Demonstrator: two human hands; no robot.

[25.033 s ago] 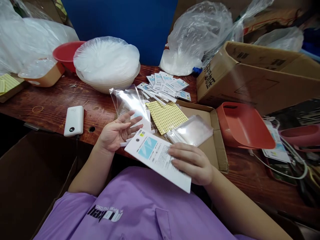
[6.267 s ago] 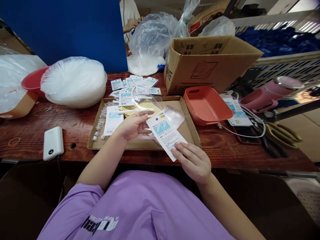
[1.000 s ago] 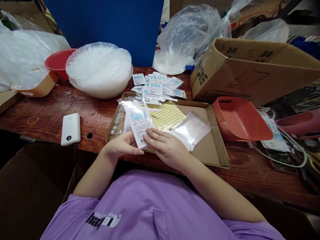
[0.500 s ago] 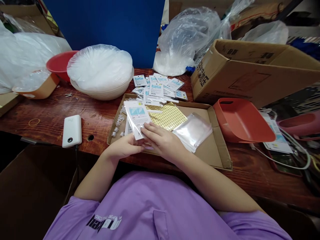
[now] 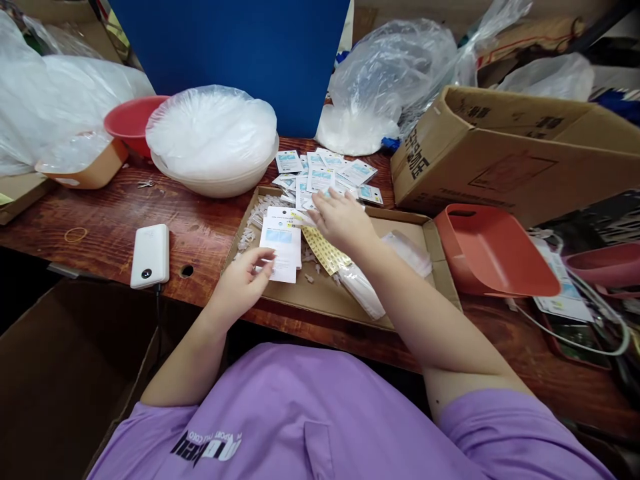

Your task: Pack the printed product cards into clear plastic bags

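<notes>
My left hand (image 5: 245,280) is at the left front of a shallow cardboard tray (image 5: 440,267), thumb and forefinger apart beside the edge of a stack of white printed cards (image 5: 281,250). Fingers outstretched, my right hand (image 5: 345,220) is above the tray's back edge, over the near side of a pile of bagged cards (image 5: 320,177). I see nothing gripped in it, though its underside is hidden. A yellow dotted sticker sheet (image 5: 325,252), clear plastic bags (image 5: 363,290) and small white plastic pieces (image 5: 247,237) lie in the tray.
Left of the tray are a white power bank (image 5: 151,255) with a cable and a bowl (image 5: 215,180) topped by a bulging plastic bag. An orange-red bin (image 5: 495,253) stands at the right, before a cardboard box (image 5: 510,153). A blue panel (image 5: 230,53) rises behind.
My hands have parted. The bagged card they held has left them; my right hand moved away to the pile, my left hand stayed by the card stack. The sticker sheet and bags have shifted.
</notes>
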